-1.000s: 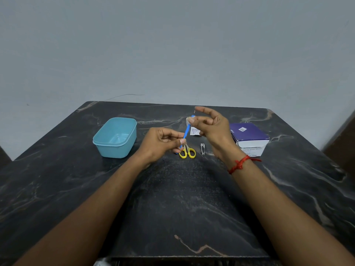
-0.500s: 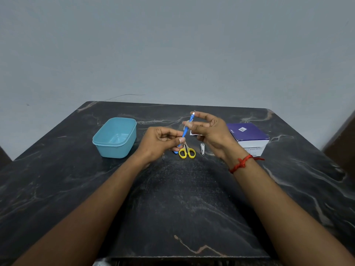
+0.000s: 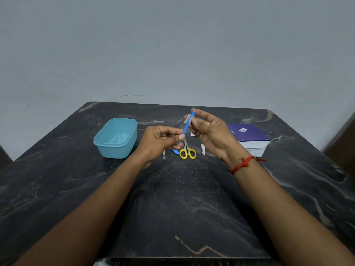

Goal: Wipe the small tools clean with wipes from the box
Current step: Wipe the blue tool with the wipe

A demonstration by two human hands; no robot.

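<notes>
My left hand (image 3: 159, 140) pinches the lower end of a thin blue tool (image 3: 186, 128), held tilted above the table. My right hand (image 3: 209, 131) pinches a small pale wipe (image 3: 188, 118) around the tool's upper end. On the table below lie yellow-handled scissors (image 3: 187, 152), a metal nail clipper (image 3: 202, 150), a small metal tool (image 3: 164, 156) and a blue item (image 3: 175, 151) partly hidden under my left hand. The purple and white wipe box (image 3: 249, 136) stands right of my right hand.
A light blue plastic tub (image 3: 116, 138), open and holding nothing, stands at the left on the dark marble table (image 3: 182, 198). A white scrap (image 3: 192, 133) lies behind my right hand. A grey wall rises behind the table's far edge.
My right hand slid the wipe up along the blue tool toward its upper tip. My left hand kept its pinch on the lower end with little movement.
</notes>
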